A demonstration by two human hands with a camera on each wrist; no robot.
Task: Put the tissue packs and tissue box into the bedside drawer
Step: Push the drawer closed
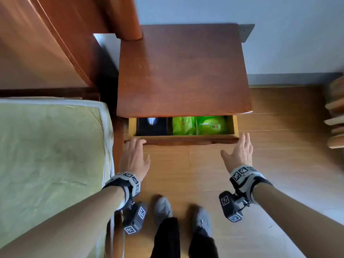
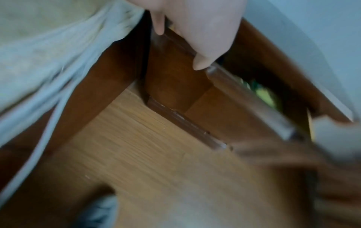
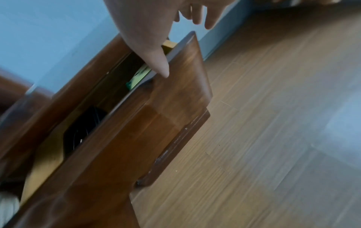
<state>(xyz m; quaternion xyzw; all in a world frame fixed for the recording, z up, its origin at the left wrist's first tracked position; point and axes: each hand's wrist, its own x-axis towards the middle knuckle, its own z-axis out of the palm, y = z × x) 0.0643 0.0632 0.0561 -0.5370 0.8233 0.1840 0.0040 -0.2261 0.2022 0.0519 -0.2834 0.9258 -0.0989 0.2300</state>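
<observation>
The bedside table's (image 1: pixel 182 71) drawer (image 1: pixel 186 141) stands partly open. In it lie a black tissue box (image 1: pixel 151 126) at the left and two green tissue packs (image 1: pixel 183 125) (image 1: pixel 211 125) to its right. My left hand (image 1: pixel 135 146) has straight fingers resting on the left end of the drawer front (image 2: pixel 244 108). My right hand (image 1: pixel 242 144) is spread flat at the right end of the drawer front (image 3: pixel 175 92), thumb over its top edge. Neither hand holds anything. The right wrist view shows a green pack (image 3: pixel 140 75) and the black box (image 3: pixel 84 131) through the gap.
A bed with a green sheet (image 1: pixel 46 155) lies close on the left, its wooden headboard (image 1: pixel 55 34) behind. Wood floor (image 1: pixel 279 136) spreads to the right. My feet in grey shoes (image 1: pixel 162 209) stand before the drawer. Stacked wooden pieces (image 1: pixel 335 118) sit at the right edge.
</observation>
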